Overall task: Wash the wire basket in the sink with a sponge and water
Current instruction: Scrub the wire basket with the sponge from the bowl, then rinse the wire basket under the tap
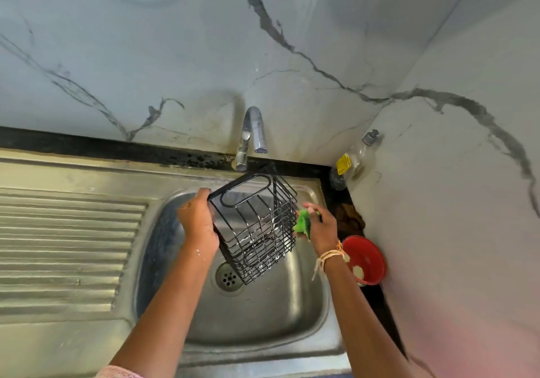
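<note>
From the head camera I look down on a steel sink (pixel 263 313) with a ribbed draining board (pixel 64 249) to its left. My left hand (pixel 198 220) grips the solid edge of a black wire basket (pixel 257 228), fingers curled round it, holding it tilted in the air above the sink bowl, over the drain (pixel 229 279). Flecks of white suds cling to its wires. My right hand (pixel 320 228) pinches a green sponge (pixel 304 223) and holds it against the basket's right side. A chrome tap (pixel 252 135) rises behind the basket; I see no water falling from it. A red bowl (pixel 366 259) sits on the ledge right of the sink, and a clear pump bottle (pixel 361 155) stands in the corner.
</note>
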The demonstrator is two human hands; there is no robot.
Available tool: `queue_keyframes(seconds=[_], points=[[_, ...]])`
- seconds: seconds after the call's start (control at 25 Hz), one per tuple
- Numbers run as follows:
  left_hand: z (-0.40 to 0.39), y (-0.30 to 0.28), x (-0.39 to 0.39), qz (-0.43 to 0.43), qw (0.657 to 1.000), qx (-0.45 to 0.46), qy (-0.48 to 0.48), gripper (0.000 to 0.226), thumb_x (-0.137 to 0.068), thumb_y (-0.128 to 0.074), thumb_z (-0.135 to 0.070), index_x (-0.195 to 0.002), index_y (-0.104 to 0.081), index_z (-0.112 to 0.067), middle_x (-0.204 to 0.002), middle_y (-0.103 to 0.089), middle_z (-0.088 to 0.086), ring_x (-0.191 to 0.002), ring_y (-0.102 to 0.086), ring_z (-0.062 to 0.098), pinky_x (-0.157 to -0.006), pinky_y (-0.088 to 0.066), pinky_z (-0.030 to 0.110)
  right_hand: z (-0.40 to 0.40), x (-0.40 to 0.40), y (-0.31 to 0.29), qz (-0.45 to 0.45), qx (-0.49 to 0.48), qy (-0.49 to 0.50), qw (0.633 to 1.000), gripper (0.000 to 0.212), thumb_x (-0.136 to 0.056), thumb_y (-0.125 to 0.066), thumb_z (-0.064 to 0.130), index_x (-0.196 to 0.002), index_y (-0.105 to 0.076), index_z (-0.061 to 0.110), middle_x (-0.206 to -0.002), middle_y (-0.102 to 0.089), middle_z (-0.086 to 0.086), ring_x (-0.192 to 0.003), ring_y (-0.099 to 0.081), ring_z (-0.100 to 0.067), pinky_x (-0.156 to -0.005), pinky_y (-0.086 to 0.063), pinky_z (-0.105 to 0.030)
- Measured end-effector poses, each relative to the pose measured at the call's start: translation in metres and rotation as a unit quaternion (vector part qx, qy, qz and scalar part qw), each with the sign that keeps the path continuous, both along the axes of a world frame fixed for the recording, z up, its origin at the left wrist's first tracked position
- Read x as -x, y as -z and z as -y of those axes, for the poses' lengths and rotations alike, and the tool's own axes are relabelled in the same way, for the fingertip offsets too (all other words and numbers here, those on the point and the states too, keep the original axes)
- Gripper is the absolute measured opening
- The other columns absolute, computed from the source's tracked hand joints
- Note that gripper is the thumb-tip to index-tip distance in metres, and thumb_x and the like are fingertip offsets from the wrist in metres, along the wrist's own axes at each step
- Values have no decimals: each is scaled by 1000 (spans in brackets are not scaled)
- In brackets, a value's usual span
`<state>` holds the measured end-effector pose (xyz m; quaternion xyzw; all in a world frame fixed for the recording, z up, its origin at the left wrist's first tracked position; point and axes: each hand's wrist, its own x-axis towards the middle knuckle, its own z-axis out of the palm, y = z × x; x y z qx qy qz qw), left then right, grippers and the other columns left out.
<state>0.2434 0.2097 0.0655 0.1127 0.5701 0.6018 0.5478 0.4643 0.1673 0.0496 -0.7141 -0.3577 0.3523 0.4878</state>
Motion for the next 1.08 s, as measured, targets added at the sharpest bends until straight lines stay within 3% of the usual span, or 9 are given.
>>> queue_keyframes(seconds=[0.08, 0.2, 0.28, 0.36, 0.44, 0.52, 0.76, 0.92, 1.08], points=[[5, -5, -10, 8, 1000, -2, 13, 36, -84, -60, -12, -56, -39, -20, -41, -33, -7, -37, -26, 9, -43, -19, 25, 9, -9, -9, -135, -4, 66, 989, 15, -101, -42, 10, -107, -54, 5, -90, -66, -17, -59, -65, -20, -46, -55, -31], [14, -8, -22, -23, 999, -6, 36, 35, -82, -62, -10, -58, -38, -20, -54, -29, 2, -46, -23, 13, -47, -17, 29, 20, -24, -26, -219, -4, 109, 970, 8, -98, -48, 9, -101, -52, 3, -87, -61, -18, -65, -64, -29, -50, -54, -33], [22, -7, -26, -34, 998, -14, 47, 36, -83, -60, -8, -58, -35, -19, -57, -26, 5, -48, -21, 14, -48, -15, 31, 31, -33, -39, -236, -19, 130, 963, 6, -93, -51, 3, -91, -57, 3, -78, -56, -17, -57, -61, -26, -47, -51, -27], [30, -7, -29, -42, 998, -16, 54, 40, -83, -58, -4, -56, -33, -19, -56, -26, 4, -49, -21, 13, -47, -15, 30, 44, -50, -45, -173, -25, 164, 971, 10, -88, -53, -2, -93, -62, -2, -74, -56, -16, -57, -61, -27, -53, -49, -29], [38, -11, -32, -53, 997, -11, 64, 42, -84, -57, -2, -55, -32, -19, -55, -26, 3, -48, -21, 13, -47, -16, 28, 57, -74, -44, 25, 38, 196, 980, 22, -83, -61, 3, -103, -67, 2, -91, -65, -14, -84, -66, -30, -71, -50, -31], [45, -15, -38, -64, 995, -7, 75, 45, -85, -58, -3, -54, -30, -20, -55, -25, 1, -48, -20, 12, -48, -18, 27, 69, -90, -41, 166, 106, 224, 954, 28, -78, -66, 10, -106, -69, 13, -112, -66, -9, -106, -60, -29, -86, -46, -30], [59, -17, -46, -71, 992, 19, 103, 44, -89, -61, -15, -56, -33, -18, -56, -30, 2, -48, -26, 13, -41, -31, 23, 70, -97, -20, 201, 212, 150, 945, 33, -81, -65, 14, -114, -67, 16, -123, -64, -5, -117, -56, -27, -99, -41, -28], [63, -18, -42, -68, 992, 31, 98, 42, -91, -62, -20, -57, -36, -16, -57, -33, 1, -47, -29, 13, -37, -35, 18, 73, -79, -28, 229, 168, 150, 947, 30, -84, -53, 6, -108, -69, 16, -122, -63, -4, -116, -55, -25, -98, -39, -26], [63, -22, -38, -41, 993, 36, 104, 43, -90, -66, -22, -57, -38, -17, -56, -36, -2, -33, -32, 4, -47, -36, 22, 59, -34, -31, 273, 118, 30, 954, 27, -83, -52, 4, -100, -72, 11, -108, -70, -5, -105, -62, -22, -94, -45, -27]])
